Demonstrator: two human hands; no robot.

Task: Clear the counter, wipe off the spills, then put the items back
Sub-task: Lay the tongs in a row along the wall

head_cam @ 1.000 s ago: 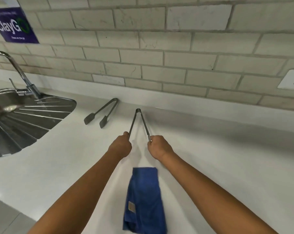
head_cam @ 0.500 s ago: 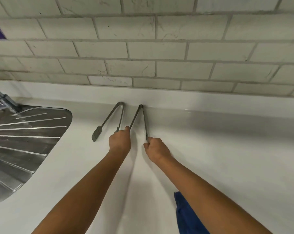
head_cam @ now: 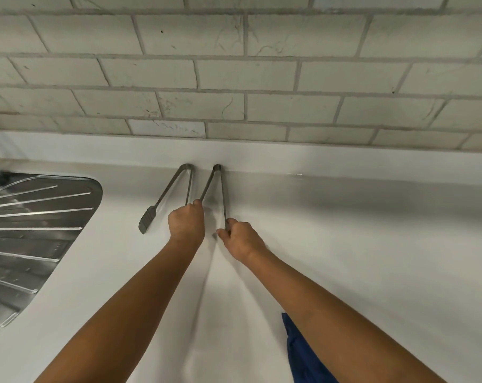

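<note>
Two metal tongs lie on the white counter [head_cam: 345, 244], hinge ends against the low upstand at the back. The held tongs [head_cam: 216, 189] run front to back, hinge [head_cam: 217, 167] pointing at the wall, arms spreading toward the person in a narrow V. The left hand [head_cam: 186, 223] is curled round the end of the left arm; the right hand [head_cam: 240, 239] pinches the end of the right arm between thumb and fingers. Both tips are hidden in the hands.

The second tongs [head_cam: 169, 197] lie just left of them, hinge also at the wall, long axis slanting down-left; one ridged tip [head_cam: 146, 223] shows, the other is hidden behind the left hand.

A steel drainboard [head_cam: 35, 230] with raised ribs is set into the counter at left. A blue cloth [head_cam: 303, 352] lies near the front edge, partly under the right forearm. Pale brick-laid tiles [head_cam: 245, 76] with grey grout cover the wall
</note>
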